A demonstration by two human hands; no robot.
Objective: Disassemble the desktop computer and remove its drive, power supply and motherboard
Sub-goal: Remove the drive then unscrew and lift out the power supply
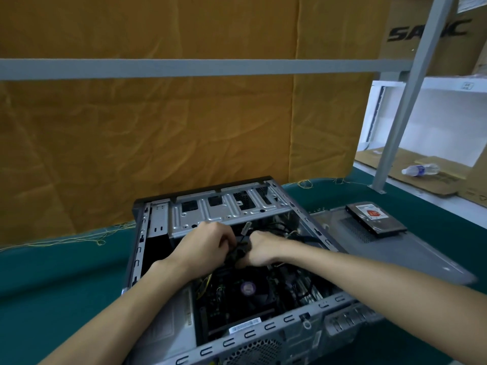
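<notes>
The open grey computer case point(158, 225) lies on its side on the green table. Inside it I see the motherboard point(232, 306) with its round CPU fan point(249, 288), and the power supply point(168, 322) at the lower left. Both hands are inside the case above the motherboard. My left hand point(208, 243) and my right hand point(259, 250) are closed side by side on a black cable connector point(241, 250) between them. A removed hard drive point(375, 219) with a red label rests on the detached side panel point(395, 248) to the right.
An orange cloth wall point(158, 133) with a grey bar point(184, 68) stands behind the case. A grey shelf post point(400, 122) rises at the right, with cardboard and a plastic water bottle point(420, 169) beyond it. Green table surface point(52, 280) extends left.
</notes>
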